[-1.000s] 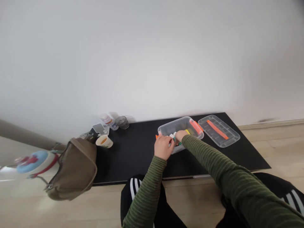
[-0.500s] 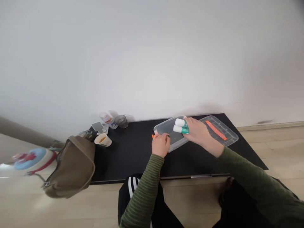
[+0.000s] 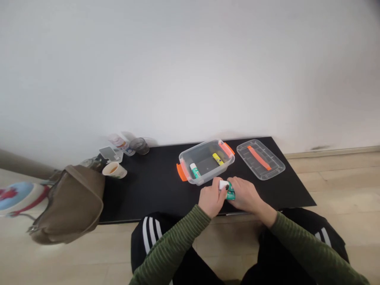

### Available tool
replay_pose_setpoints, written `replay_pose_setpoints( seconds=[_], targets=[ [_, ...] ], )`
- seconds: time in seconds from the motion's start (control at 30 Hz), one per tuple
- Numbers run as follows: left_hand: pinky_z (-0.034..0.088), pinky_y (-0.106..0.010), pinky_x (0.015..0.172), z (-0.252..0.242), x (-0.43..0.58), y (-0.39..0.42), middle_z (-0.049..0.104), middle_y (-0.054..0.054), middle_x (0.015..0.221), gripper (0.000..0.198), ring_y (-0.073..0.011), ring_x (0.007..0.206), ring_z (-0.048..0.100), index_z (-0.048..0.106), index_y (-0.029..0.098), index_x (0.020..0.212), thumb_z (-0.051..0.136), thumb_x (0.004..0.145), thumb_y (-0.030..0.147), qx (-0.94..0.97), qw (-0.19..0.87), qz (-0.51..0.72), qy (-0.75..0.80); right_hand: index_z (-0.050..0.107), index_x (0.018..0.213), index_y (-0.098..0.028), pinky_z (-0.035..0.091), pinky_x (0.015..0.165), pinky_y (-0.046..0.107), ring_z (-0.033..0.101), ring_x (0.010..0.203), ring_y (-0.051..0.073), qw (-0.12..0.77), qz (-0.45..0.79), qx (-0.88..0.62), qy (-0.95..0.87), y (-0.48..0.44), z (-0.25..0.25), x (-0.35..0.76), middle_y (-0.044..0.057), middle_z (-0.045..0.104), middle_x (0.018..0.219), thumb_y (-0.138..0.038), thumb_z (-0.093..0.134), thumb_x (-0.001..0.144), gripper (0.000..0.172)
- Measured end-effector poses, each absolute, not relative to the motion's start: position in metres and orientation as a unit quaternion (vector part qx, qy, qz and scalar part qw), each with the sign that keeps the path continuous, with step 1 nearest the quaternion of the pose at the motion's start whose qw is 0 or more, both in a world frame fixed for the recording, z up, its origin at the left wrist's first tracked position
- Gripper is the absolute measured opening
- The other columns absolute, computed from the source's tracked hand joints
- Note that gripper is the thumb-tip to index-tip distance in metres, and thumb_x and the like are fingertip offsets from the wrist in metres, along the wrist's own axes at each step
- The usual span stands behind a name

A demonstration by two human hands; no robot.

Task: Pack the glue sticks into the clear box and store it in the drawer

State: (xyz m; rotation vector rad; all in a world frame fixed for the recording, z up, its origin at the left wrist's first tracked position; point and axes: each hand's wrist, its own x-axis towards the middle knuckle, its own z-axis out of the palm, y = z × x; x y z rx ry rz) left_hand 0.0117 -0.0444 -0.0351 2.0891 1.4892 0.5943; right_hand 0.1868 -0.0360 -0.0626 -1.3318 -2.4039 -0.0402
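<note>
In front of the box, my right hand is closed around green glue sticks with white caps. My left hand pinches the glue sticks at their white cap end, so both hands meet on them; the fingers hide part of the caps. Just beyond stands the clear plastic box with orange latches, its top uncovered. Inside it lie a green glue stick with a white cap at the left and a yellow stick at the right.
The clear lid with its orange handle lies right of the box on the black table. At the left are a paper cup of drink, a dark glass, a white bottle and a brown bag. A wall stands behind.
My left hand has let go of the box's left end and moved onto the glue sticks. My right hand has drawn them back from above the box towards me.
</note>
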Motion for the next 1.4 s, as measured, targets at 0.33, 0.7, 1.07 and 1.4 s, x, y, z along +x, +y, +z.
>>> replay_pose_setpoints(
  seconds=[0.33, 0.7, 1.07, 1.4],
  targets=[
    [0.043, -0.027, 0.061, -0.038, -0.004, -0.042, 0.066, -0.003, 0.071, 0.034, -0.019, 0.063, 0.065, 0.049, 0.02, 0.112, 0.028, 0.099, 0.043, 0.734, 0.258, 0.287, 0.559, 0.053, 0.105, -0.02, 0.035, 0.059, 0.03, 0.065, 0.081, 0.025, 0.088, 0.079, -0.682, -0.722, -0.02, -0.063, 0.234, 0.007, 0.067, 0.095, -0.029, 0.062, 0.073, 0.035],
    [0.054, -0.03, 0.068, -0.102, 0.038, 0.0, 0.059, -0.011, 0.115, 0.033, -0.0229, 0.086, 0.07, 0.051, 0.024, 0.125, 0.052, 0.094, 0.036, 0.861, 0.074, -0.009, 0.504, 0.044, 0.121, -0.016, 0.046, 0.075, 0.038, 0.065, 0.098, 0.033, 0.039, 0.161, -0.79, -0.59, 0.017, -0.089, 0.231, 0.016, 0.059, 0.118, -0.044, 0.057, 0.083, 0.049],
    [0.048, -0.039, 0.106, -0.131, 0.04, 0.004, 0.043, -0.013, 0.138, 0.06, -0.022, 0.123, 0.055, 0.035, 0.021, 0.141, 0.05, 0.085, 0.005, 0.809, 0.264, 0.275, 0.448, 0.057, 0.122, -0.018, 0.044, 0.096, 0.042, 0.052, 0.115, 0.029, 0.167, 0.01, -0.61, -0.775, -0.013, -0.098, 0.234, 0.014, 0.06, 0.122, -0.03, 0.053, 0.092, 0.033],
    [0.051, -0.036, 0.1, -0.084, 0.028, -0.022, 0.064, -0.009, 0.119, 0.038, -0.0186, 0.115, 0.06, 0.061, 0.02, 0.115, 0.044, 0.085, 0.003, 0.842, 0.171, 0.359, 0.364, 0.06, 0.114, -0.02, 0.048, 0.095, 0.041, 0.058, 0.105, 0.023, 0.395, 0.021, -0.485, -0.78, -0.016, -0.074, 0.209, 0.01, 0.064, 0.108, -0.015, 0.047, 0.09, 0.027]
  ],
)
